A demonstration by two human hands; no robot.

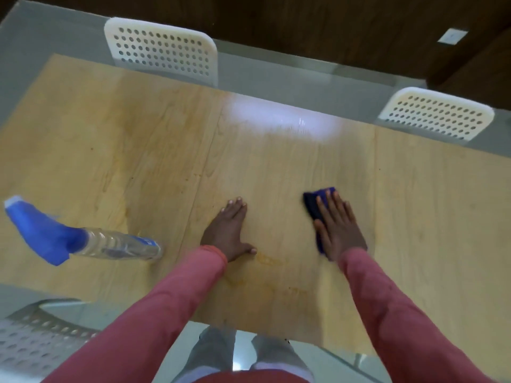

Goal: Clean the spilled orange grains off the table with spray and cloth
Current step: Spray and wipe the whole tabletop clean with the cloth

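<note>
My right hand [338,226] lies flat with straight fingers on a dark blue cloth [312,207], pressing it onto the wooden table [138,150]. My left hand [228,229] rests flat on the table to the left of the cloth, palm down and holding nothing. Faint orange smears [269,261] show on the wood just in front of my left thumb, nearer to me. A clear spray bottle [83,239] with a blue trigger head stands at the left of the table, away from both hands.
Two white perforated chairs stand along the far edge, one at the back left [163,49] and one at the back right [438,113]. A third perforated chair [36,335] sits at the near left corner. A bright glare [279,117] lies on the far table.
</note>
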